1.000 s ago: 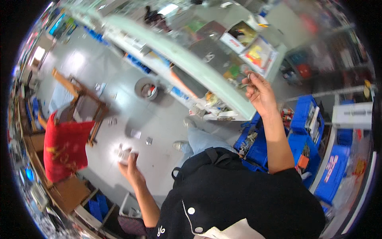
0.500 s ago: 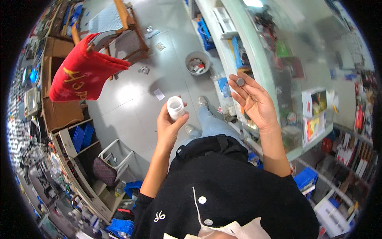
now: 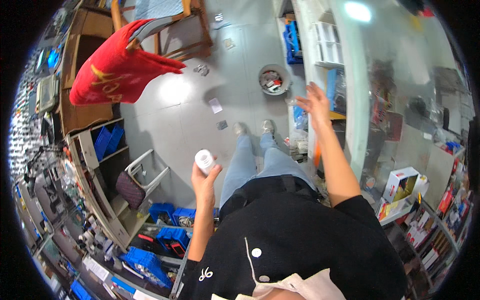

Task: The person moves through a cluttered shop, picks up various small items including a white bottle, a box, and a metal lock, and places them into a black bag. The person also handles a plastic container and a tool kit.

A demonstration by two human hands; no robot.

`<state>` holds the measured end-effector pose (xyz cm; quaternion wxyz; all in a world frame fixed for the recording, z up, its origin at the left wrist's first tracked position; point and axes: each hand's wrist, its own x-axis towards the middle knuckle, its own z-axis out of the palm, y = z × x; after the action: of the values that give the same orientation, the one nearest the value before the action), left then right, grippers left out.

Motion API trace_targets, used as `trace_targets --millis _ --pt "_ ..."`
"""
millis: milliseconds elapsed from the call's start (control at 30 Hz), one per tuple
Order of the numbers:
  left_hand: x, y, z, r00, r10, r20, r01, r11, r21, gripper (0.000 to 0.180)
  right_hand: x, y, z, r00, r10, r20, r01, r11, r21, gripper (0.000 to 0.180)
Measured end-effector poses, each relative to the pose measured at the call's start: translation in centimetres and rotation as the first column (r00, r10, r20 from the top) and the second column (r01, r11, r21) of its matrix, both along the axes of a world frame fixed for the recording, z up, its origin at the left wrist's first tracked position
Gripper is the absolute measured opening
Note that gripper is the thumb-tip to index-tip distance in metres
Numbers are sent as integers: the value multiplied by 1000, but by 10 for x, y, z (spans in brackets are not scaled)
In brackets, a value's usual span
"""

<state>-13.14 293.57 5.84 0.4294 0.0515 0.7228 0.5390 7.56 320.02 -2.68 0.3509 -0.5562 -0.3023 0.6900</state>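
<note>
My left hand (image 3: 204, 182) is wrapped round a small white plastic bottle (image 3: 204, 161), its open mouth facing up and no cap on it. My right hand (image 3: 317, 107) reaches forward with its fingers apart, and I see nothing held in them. Just ahead and to the left of those fingertips is a grey waste bin (image 3: 286, 89) with scraps inside. A small pale blurred shape lies by the fingertips, and I cannot make out what it is.
A red cloth (image 3: 117, 67) hangs over a wooden chair (image 3: 206, 37) at the far left. Nearer stands a white-framed chair (image 3: 150, 182). A glass-topped counter (image 3: 357, 95) runs along the right, beside my right arm. Blue bins (image 3: 150, 262) sit at the lower left.
My right hand has moved forward toward the bin, and the dark round disc is gone from its fingers. The left hand with the bottle is lower and further left. The view has shifted.
</note>
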Motion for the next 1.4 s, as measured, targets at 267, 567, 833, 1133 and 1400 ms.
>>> trace_targets --millis 267,567,833,1133,1400 --pt "-47 98 11 921 -389 22 370 890 267 49 -24 -39 73 504 -218 -836 -281 874 -398 55" --pt "-85 150 27 771 -636 -16 593 709 383 45 -81 -57 165 435 -74 -898 -66 991 -114 65" --pt "-78 177 18 642 -748 -167 743 555 373 45 -77 -87 138 714 -194 -673 83 978 -193 35" --pt "-58 237 -148 393 -839 -376 850 487 -200 93 -30 -117 129 786 -386 -483 296 921 -254 24" --pt "-58 216 -92 435 -900 -32 888 434 -153 50 32 -120 164 891 -442 -101 446 894 25 22"
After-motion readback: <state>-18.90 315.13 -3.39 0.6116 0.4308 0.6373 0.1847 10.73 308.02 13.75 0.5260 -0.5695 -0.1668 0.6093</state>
